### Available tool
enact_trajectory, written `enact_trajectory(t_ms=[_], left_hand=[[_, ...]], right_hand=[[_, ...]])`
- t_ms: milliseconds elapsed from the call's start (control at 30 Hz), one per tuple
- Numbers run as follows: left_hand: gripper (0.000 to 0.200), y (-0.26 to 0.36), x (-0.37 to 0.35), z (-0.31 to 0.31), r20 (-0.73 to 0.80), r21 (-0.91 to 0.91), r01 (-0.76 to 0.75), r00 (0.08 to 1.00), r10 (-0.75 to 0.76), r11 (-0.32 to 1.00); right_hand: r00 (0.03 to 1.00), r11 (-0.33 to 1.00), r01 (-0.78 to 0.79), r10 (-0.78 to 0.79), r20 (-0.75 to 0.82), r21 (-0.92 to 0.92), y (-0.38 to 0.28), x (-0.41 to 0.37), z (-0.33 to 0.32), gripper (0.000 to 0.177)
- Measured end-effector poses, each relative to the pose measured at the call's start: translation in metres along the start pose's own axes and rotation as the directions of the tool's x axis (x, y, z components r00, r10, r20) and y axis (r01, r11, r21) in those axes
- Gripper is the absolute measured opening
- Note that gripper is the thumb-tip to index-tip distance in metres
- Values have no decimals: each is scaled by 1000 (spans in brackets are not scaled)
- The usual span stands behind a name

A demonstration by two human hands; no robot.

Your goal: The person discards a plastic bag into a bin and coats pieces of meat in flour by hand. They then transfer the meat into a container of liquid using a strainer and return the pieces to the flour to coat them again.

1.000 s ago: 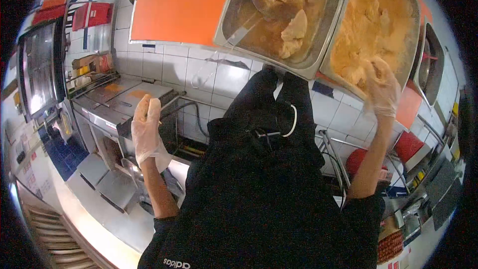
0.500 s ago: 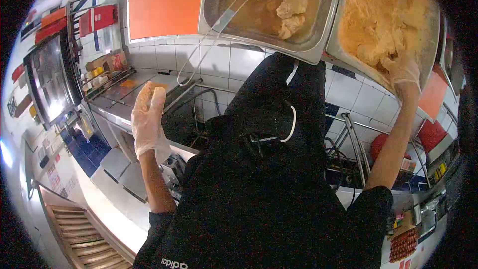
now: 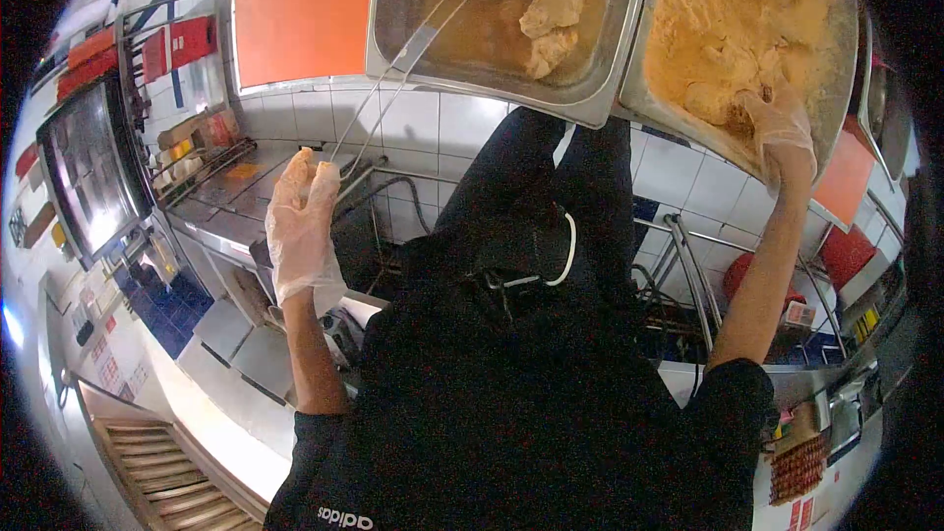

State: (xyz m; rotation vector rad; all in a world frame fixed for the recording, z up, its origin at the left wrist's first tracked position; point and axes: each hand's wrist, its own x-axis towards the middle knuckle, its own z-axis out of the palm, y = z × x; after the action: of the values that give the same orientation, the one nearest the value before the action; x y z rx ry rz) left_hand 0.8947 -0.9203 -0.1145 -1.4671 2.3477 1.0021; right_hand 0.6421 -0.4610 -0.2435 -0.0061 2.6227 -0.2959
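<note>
My left hand point(image 3: 302, 228), in a clear plastic glove, is raised at left with its fingers stretched and their tips caked in coating. Just beyond those fingertips is the handle end of a wire strainer point(image 3: 425, 39), whose basket rests in a metal pan of brownish liquid point(image 3: 597, 103). Pale pieces of chicken point(image 3: 551, 18) sit in that pan. My right hand point(image 3: 785, 126), gloved too, reaches into a tray of orange-tan flour coating point(image 3: 831, 69). Its fingers curl against a lumpy flour-coated piece of chicken point(image 3: 706, 103); their tips are partly buried.
An orange board point(image 3: 300, 15) lies left of the pan. Below it are a steel counter point(image 3: 231, 187) and metal rails point(image 3: 693, 270). A glass-fronted cabinet point(image 3: 93, 167) stands far left, and a slatted wooden panel point(image 3: 172, 467) is at lower left.
The view has shifted, so the pans sit slightly further left. My left hand has come up nearer the strainer handle's end. My right hand stays in the flour, its fingers shifted against the coated chicken.
</note>
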Motion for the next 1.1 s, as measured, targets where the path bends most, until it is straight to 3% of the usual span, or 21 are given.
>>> enact_trajectory(t_ms=[133, 233, 367, 500, 567, 600, 667, 733, 800, 900, 967, 1000, 1033, 1100], left_hand=[[61, -14, 7, -7, -38, 46, -90, 995, 92, 995], [59, -15, 6, -11, -157, -3, -114, 981, 112, 994], [66, -30, 12, -25, -166, 22, -45, 985, 48, 999], [66, -39, 23, -34, -185, 49, -115, 975, 122, 992], [66, -25, 18, -30, -176, -23, -109, 979, 104, 994], [66, -19, 18, -29, -173, -79, -92, 982, 77, 993], [67, -22, 23, -27, -215, -116, -166, 967, 138, 979], [67, -13, 21, -28, -226, -226, -146, 970, 94, 963], [67, -20, 29, -33, -255, -271, -240, 952, 170, 932], [64, -18, 29, -47, -246, -356, -198, 963, 113, 913], [64, -10, 25, -53, -281, -369, -207, 954, 104, 906], [64, -10, 24, -56, -281, -372, -201, 955, 97, 906], [63, -13, 26, -58, -268, -349, -195, 958, 102, 916], [63, -15, 29, -64, -283, -383, -191, 956, 82, 904]], right_hand=[[998, 1000, 16, -16, -53, -6, -1, -1, -3, 48], [998, 998, 28, -31, -50, -52, 4, -1, 1, 47], [997, 986, 68, -74, -34, -153, 9, 1, 13, 45], [969, 901, 235, -246, 17, -366, 21, 12, 25, 43], [947, 846, 305, -318, 46, -437, 19, 17, 27, 42], [951, 855, 291, -306, 36, -428, 16, 16, 26, 42], [994, 975, 74, -88, -60, -209, -19, 4, 8, 45], [992, 992, -106, 100, -78, -68, -39, -7, -12, 41], [970, 990, -138, 127, -208, -41, -46, -25, -18, 37], [976, 993, -34, 9, -216, -112, -68, -36, -34, 37], [859, 948, -210, 295, -418, 238, -74, -38, -29, 36], [859, 951, -199, 285, -425, 236, -65, -39, -23, 36], [881, 984, -30, -56, -470, -173, -47, -38, -16, 37], [817, 816, 135, -412, -403, -562, -2, 2, 5, 37]])
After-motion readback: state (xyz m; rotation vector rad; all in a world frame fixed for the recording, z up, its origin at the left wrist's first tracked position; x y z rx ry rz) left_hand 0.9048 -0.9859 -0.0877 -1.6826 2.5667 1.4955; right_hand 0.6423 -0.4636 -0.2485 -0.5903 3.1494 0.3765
